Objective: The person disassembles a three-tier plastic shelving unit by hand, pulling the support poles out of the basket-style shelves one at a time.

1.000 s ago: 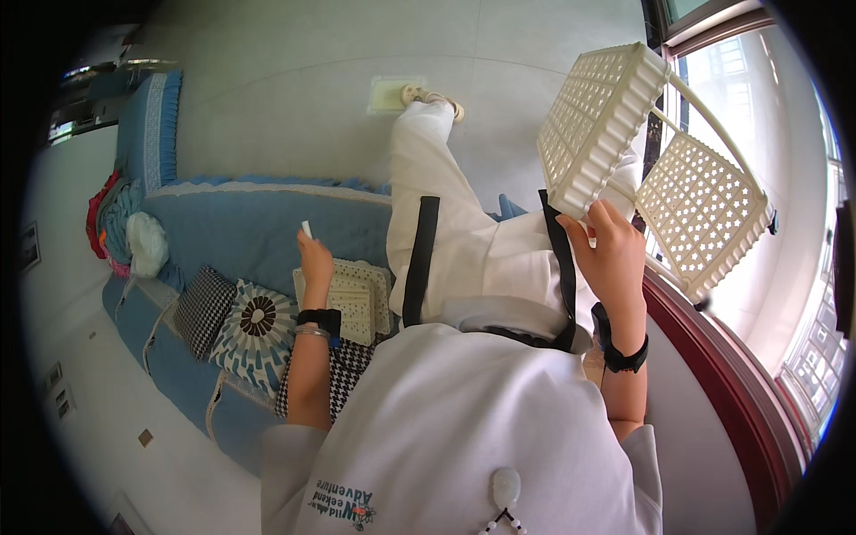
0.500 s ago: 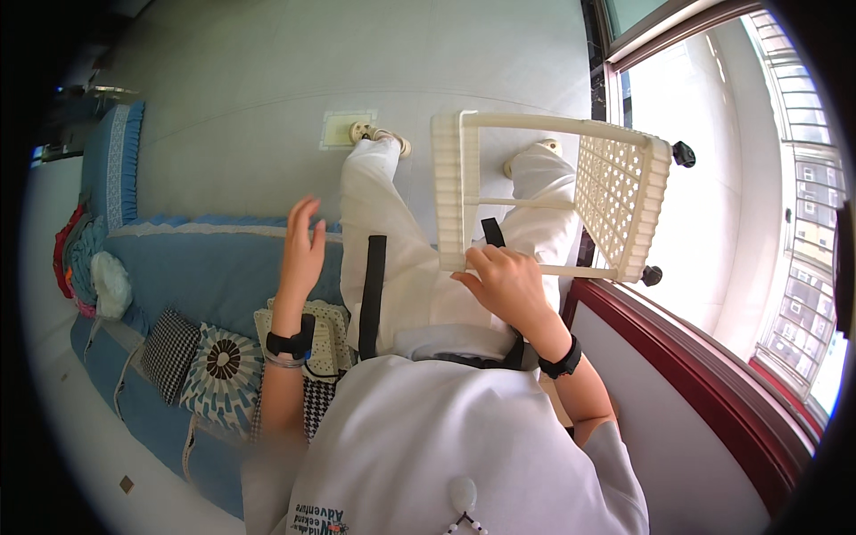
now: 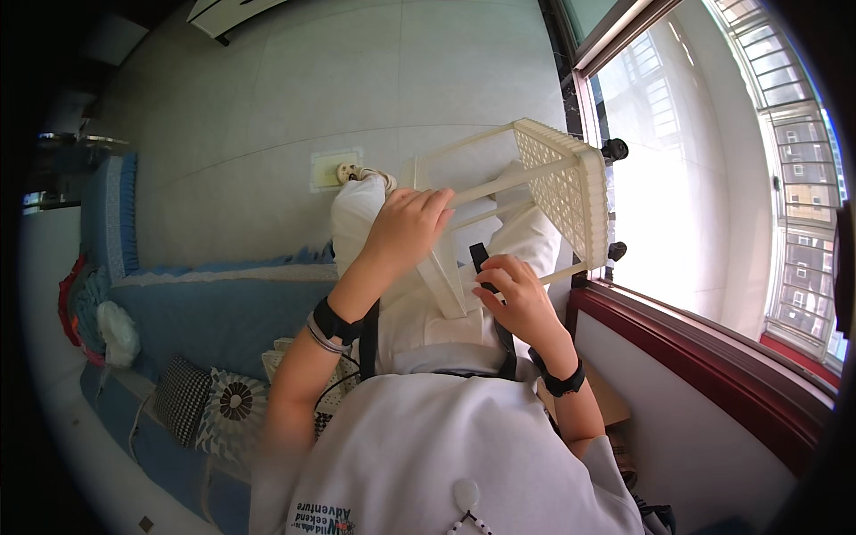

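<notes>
A cream plastic rolling rack (image 3: 571, 205) lies tilted over my legs, its perforated shelf and black casters toward the window on the right. My left hand (image 3: 406, 230) is closed over the edge of its open end, fingers wrapped at a post. Beside the lower post, my right hand (image 3: 522, 303) hovers with bent fingers spread apart and thumb away from them. The post passes behind this hand, so whether they touch is hard to tell. A black strap (image 3: 481, 260) shows just above the right fingers.
To the left runs a blue-covered sofa (image 3: 223, 312) with a patterned cushion (image 3: 234, 406) and a white plastic bag (image 3: 116, 332). On the right are a dark red window ledge (image 3: 695, 379) and a sliding window frame (image 3: 624, 36). A cardboard-coloured box (image 3: 611, 403) sits by my right elbow.
My left hand has come from the open air over to the rack and taken hold of it. The right hand has loosened from the rim. The rack has turned, its shelf end shifting left.
</notes>
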